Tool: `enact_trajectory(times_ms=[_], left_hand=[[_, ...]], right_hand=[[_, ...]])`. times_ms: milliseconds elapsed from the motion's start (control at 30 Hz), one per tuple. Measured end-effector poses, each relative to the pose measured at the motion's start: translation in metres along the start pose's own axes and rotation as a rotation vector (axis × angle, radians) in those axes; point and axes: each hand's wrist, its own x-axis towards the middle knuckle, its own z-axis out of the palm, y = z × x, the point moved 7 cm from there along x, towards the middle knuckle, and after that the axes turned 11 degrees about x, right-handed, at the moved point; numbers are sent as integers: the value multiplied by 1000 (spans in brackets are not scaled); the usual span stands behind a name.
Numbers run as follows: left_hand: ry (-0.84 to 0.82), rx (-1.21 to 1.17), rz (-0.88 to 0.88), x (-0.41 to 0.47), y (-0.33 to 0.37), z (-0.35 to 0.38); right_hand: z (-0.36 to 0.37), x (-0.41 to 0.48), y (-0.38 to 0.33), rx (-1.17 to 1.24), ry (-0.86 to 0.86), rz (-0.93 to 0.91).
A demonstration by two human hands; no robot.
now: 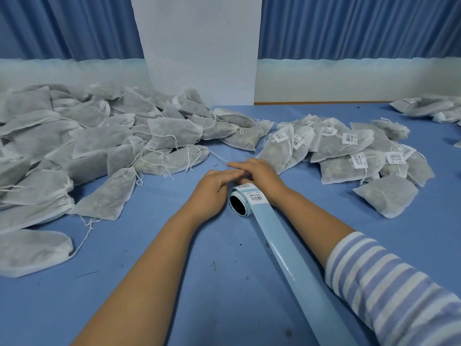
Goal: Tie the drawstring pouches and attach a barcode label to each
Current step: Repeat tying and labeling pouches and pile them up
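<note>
Both hands meet over the label roll, mid-surface, pouches piled on either side.

The left hand [212,189] and right hand [260,174] are together at the far end of the label roll [240,203], fingers stretched toward each other and overlapping at the tips. I cannot tell whether either one pinches a label. The roll lies on its side on the blue surface [174,295], just near of the fingers and between the wrists, a barcode label [257,197] showing on top. Its pale backing strip [294,265] runs off to the near right beside the striped sleeve [386,283]. Left of the hands sits the heap of unlabelled pouches [99,146], strings loose. To the right, apart from the hands, lie the labelled pouches [349,151], each wearing a white barcode tag.
</note>
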Motion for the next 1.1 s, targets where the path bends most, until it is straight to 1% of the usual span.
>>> enact_trajectory(times_ms=[67, 100, 200, 300, 367, 467, 533, 567, 633, 700, 800, 833, 867, 933, 1000, 1033, 1100], left_hand=[[6, -60, -33, 0, 0, -1], [29, -93, -69, -1, -2, -3], [186, -184, -213, -6, -15, -16], [299, -250, -306, -9, -30, -27], [300, -204, -285, -9, -32, -30], [233, -64, -209, -6, -25, -28], [169, 27, -213, -4, -25, -21], [168, 60, -229, -4, -25, -20], [223, 76, -280, -7, -28, -24], [283, 82, -316, -10, -30, -32], [366, 109, -260, -13, -23, -47], [402, 109, -223, -14, -18, -53], [435, 105, -183, -14, -12, -59], [468, 95, -94, -15, 2, -67], [454, 107, 11, -15, 17, -72], [446, 124, 60, -15, 23, -73], [434, 162, 122, -15, 32, -73]], right_hand=[[-4, -2, -3, 42, 31, -41], [-6, -4, -4, 96, 56, -30], [-14, -7, -7, 203, 132, 18], [-22, -7, -24, 347, 114, -4], [-27, -6, -42, 432, 59, -45], [-26, -7, -70, 577, -45, -117], [-28, -7, -80, 700, -69, -140], [-29, -7, -83, 753, -60, -142], [-34, -6, -82, 875, 2, -109], [-40, -3, -73, 1060, 101, -40], [-48, -2, -57, 1388, 227, 93], [-49, -2, -52, 1467, 242, 150], [-48, -3, -50, 1494, 240, 214], [-46, -7, -46, 1391, 215, 347], [-42, -13, -47, 1199, 162, 446], [-41, -16, -51, 1094, 129, 459], [-38, -19, -62, 901, 58, 415]])
